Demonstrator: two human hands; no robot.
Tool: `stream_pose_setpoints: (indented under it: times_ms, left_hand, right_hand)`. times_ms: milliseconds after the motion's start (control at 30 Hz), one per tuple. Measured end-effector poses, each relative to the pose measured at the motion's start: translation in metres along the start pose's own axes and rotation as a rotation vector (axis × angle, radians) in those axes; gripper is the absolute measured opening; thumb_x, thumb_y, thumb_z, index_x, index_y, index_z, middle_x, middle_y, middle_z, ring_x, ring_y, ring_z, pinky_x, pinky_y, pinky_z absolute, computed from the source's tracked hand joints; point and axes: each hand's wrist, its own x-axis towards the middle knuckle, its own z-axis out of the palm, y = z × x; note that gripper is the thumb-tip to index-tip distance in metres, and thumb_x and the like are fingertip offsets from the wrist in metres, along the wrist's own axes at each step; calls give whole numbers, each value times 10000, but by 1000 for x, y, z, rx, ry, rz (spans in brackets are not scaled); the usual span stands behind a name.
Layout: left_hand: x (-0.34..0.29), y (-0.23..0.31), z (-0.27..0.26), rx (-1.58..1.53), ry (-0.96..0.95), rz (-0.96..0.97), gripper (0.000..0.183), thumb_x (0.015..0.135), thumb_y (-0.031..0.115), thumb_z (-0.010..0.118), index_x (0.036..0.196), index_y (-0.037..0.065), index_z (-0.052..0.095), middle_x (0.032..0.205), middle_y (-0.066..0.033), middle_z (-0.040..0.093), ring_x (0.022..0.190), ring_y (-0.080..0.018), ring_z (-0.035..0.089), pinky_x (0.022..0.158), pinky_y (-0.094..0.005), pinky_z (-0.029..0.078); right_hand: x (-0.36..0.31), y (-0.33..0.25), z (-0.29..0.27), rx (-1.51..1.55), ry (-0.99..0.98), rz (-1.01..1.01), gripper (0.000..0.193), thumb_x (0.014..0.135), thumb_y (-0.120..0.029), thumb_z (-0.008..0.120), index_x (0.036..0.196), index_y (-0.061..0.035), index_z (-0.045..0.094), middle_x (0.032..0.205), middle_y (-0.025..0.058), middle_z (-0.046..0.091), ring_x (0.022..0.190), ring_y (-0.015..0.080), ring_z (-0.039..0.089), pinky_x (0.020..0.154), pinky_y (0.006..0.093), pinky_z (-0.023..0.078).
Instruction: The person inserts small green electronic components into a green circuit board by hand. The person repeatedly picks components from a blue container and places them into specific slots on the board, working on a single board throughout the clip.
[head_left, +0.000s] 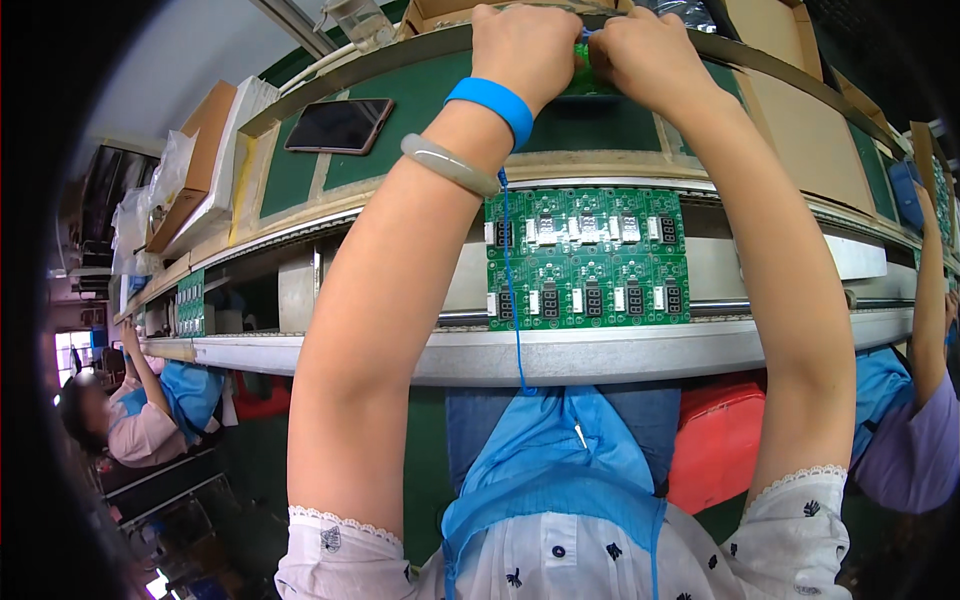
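Note:
Both my arms reach to the far side of the bench. My left hand point(525, 55) is closed, with its fingertips turned away at the far ledge. Close beside it, my right hand point(645, 60) is closed too. A bit of blue shows between the two hands, above a bright green item point(592, 76); what the fingers hold is hidden. Nearer to me, a panel of green circuit boards point(588, 256) with black digit displays and white connectors lies across the rails, between my forearms. A blue wrist strap point(493, 106) on my left wrist trails a thin cord over the panel.
On the green ledge lies a dark phone point(340, 126). Cardboard boxes point(800, 140) stand at the far right, and a clear jug point(358, 22) at the far left. More boards point(190, 302) sit down the line. Co-workers point(130, 410) sit at either side; a red stool point(715, 440) is below.

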Motion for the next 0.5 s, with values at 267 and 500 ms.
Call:
stream_pose_setpoints:
  times_ms: [267, 500]
  left_hand:
    - [-2, -9, -27, -407, -66, -159, 186, 805, 195, 681, 843, 18, 724, 822, -172, 705, 765, -338, 671, 678, -411, 506]
    - [-37, -14, -74, -1002, -201, -499, 178, 840, 159, 666, 947, 32, 731, 859, -141, 688, 831, -277, 643, 768, -375, 491]
  right_hand:
    - [0, -14, -3, 588, 99, 314, 132, 785, -132, 672, 841, -23, 722, 823, 168, 700, 799, 332, 665, 741, 405, 520]
    - [-39, -20, -19, 1126, -5, 452, 247, 904, -193, 684, 1104, -51, 712, 975, 48, 725, 926, 132, 658, 851, 265, 491]
